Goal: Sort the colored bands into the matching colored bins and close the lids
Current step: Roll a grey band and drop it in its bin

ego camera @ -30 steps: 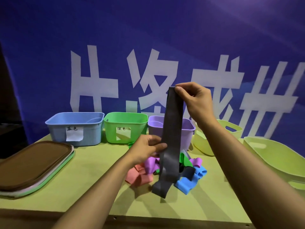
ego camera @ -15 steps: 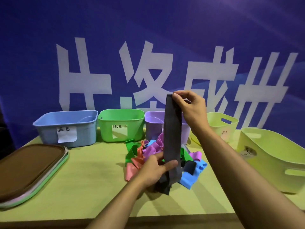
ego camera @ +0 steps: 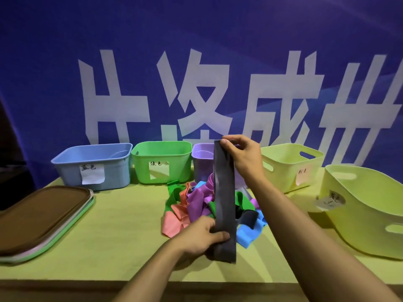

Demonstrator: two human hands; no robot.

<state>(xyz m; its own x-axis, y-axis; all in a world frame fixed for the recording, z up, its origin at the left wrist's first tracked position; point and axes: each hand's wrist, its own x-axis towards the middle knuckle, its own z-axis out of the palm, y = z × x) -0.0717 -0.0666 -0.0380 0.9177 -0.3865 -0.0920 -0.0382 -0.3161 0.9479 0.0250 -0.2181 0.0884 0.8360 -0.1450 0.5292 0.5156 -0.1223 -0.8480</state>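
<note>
A long dark grey band [ego camera: 223,192] is stretched upright between my hands. My right hand [ego camera: 242,155] pinches its top end in front of the purple bin [ego camera: 201,159]. My left hand [ego camera: 202,233] grips it near the bottom end, just above the table. Behind the band lies a heap of coloured bands [ego camera: 196,203]: green, coral, purple, blue and black. A blue bin [ego camera: 93,165], a green bin [ego camera: 162,161], the purple bin and two pale yellow bins [ego camera: 291,165] [ego camera: 368,205] stand open along the back and right.
A stack of lids [ego camera: 41,216], brown on top, lies at the table's left. The yellow-green table [ego camera: 113,240] ends at a front edge near my forearms. A blue banner with white characters hangs behind the bins.
My left hand has slid down the grey band to near its lower end. My right hand has come down with the top end. The band now hangs straight and taut.
</note>
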